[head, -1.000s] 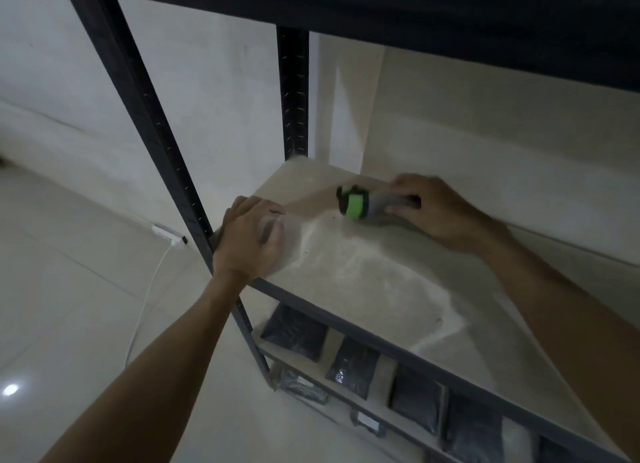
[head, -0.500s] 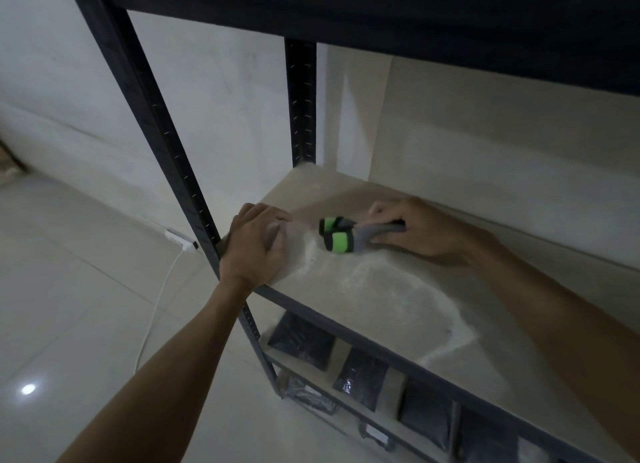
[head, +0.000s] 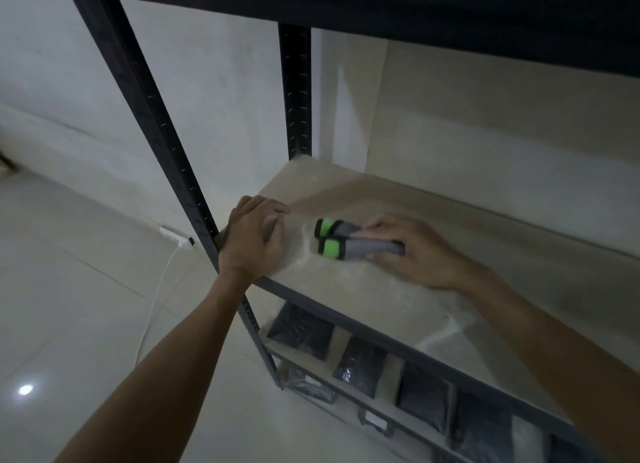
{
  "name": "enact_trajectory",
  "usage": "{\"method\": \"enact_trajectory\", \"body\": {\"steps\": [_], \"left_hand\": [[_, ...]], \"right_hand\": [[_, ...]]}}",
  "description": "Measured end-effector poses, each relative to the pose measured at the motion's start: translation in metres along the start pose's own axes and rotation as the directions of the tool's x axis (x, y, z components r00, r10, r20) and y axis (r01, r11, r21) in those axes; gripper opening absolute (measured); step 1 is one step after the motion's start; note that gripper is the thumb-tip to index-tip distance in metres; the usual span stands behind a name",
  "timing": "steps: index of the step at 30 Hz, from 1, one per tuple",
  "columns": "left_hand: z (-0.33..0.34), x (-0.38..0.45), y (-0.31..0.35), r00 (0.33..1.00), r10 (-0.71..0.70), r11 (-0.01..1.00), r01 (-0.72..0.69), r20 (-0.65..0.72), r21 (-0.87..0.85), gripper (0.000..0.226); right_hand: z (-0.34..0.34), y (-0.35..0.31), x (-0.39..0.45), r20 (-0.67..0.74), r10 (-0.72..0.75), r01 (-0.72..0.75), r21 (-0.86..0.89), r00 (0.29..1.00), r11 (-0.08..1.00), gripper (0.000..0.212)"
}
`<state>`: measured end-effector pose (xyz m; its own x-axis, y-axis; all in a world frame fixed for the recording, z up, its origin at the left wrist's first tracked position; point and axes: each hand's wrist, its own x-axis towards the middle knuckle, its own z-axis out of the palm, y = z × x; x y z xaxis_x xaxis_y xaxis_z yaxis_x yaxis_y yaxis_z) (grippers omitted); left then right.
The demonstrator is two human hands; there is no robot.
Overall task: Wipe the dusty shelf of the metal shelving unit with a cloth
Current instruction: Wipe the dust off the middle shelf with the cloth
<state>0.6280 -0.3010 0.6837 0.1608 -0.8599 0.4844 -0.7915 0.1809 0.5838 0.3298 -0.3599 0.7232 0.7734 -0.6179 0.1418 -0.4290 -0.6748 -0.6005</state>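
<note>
Head view looks down on the dusty shelf [head: 398, 299] of the metal shelving unit [head: 152, 116]. The right hand [head: 408, 251] presses a rolled grey cloth [head: 356, 244] with green bands flat against the board, its grip closed over the cloth, apparently to drag dust along the surface. The left hand [head: 254, 237] rests on the shelf's front-left corner with its grip curled loosely around nothing visible, likely bracing the frame or catching swept dust. Pale dust streaks [head: 436, 338] remain nearer the front edge. Dim light blurs the cloth's weave, and dark bags [head: 360, 365] below are partly cut off.
</note>
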Motion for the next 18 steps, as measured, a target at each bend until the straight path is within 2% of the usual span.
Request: {"method": "enact_trajectory", "body": {"steps": [2, 4, 6, 9, 12, 15, 18], "left_hand": [[0.0, 0.0, -0.001, 1.0, 0.0, 1.0, 0.0, 0.01, 0.013, 0.028], [-0.001, 0.001, -0.001, 1.0, 0.002, 1.0, -0.003, 0.013, 0.021, 0.027], [0.0, 0.001, -0.001, 1.0, 0.003, 1.0, -0.003, 0.013, 0.023, 0.024], [-0.001, 0.001, 0.0, 1.0, -0.012, 0.999, 0.011, 0.025, 0.03, 0.023], [-0.001, 0.001, -0.001, 0.999, -0.001, 0.999, 0.0, 0.036, 0.038, 0.024], [-0.001, 0.0, 0.0, 0.999, 0.013, 0.999, -0.014, 0.03, 0.039, 0.024], [-0.001, 0.001, 0.001, 0.999, 0.014, 0.999, -0.015, 0.029, 0.034, 0.025]], "right_hand": [[0.006, -0.013, -0.02, 0.026, -0.072, 0.071, 0.039, 0.997, 0.997, 0.041], [-0.002, -0.02, -0.025, 0.004, -0.055, 0.055, 0.067, 0.998, 0.996, 0.032], [-0.022, -0.013, -0.018, -0.135, 0.016, -0.015, 0.008, 0.991, 1.0, 0.021], [-0.056, 0.028, -0.003, -0.345, 0.138, -0.19, -0.119, 0.928, 0.975, 0.02], [-0.052, 0.059, -0.005, -0.329, 0.211, -0.296, -0.235, 0.92, 0.926, 0.029], [-0.029, 0.05, -0.024, -0.303, 0.165, -0.221, -0.158, 0.939, 0.962, 0.036], [-0.011, 0.016, -0.052, -0.211, 0.138, -0.161, -0.098, 0.968, 0.982, 0.033]]}}
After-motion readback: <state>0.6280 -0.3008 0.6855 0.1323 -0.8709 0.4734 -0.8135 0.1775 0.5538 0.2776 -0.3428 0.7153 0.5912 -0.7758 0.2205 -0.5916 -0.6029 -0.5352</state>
